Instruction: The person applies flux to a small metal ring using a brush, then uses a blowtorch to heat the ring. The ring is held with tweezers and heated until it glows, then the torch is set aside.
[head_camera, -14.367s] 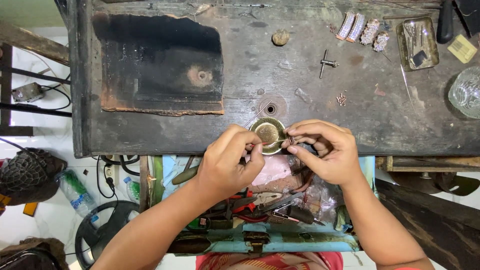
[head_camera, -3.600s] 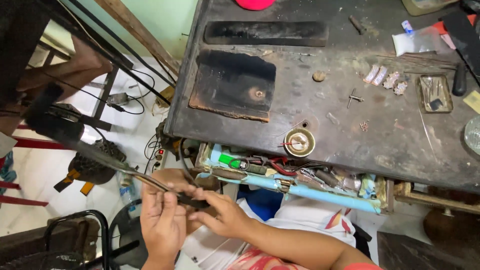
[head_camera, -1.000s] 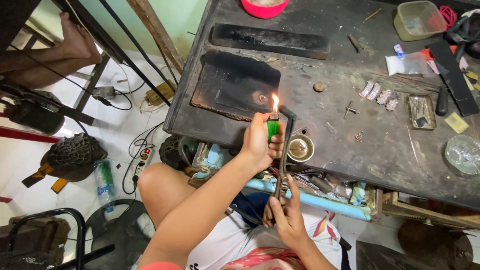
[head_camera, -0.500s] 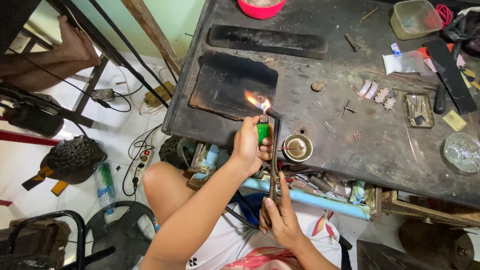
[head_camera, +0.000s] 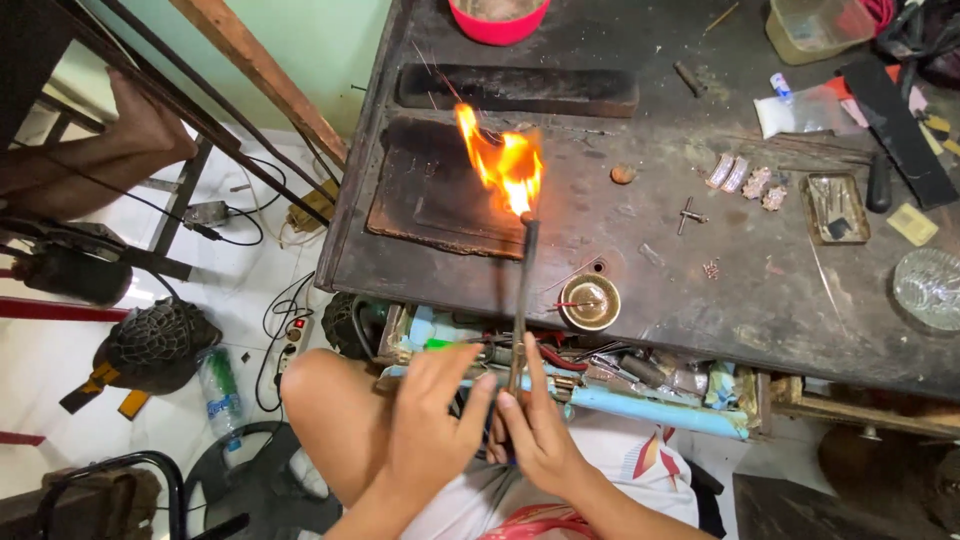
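Torch (head_camera: 522, 300) now lit, lighter gone; right hand (head_camera: 540, 440) grips stem, left hand (head_camera: 430, 430) apparently open alongside; flame (head_camera: 505, 160) above hands.

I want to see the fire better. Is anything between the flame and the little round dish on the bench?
Nothing visible. The flame burns at the torch tip above bare bench; the dish sits to its lower right, apart.

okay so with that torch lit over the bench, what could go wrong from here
The flame is large and leans over the dark slab, so it could scorch the bench or flare wider. Both hands, left hand and right hand, meet low on the thin torch tube; a slip might tip it toward the bare knee. The open drawer of clutter sits right under the tube, so sparks could drop in.
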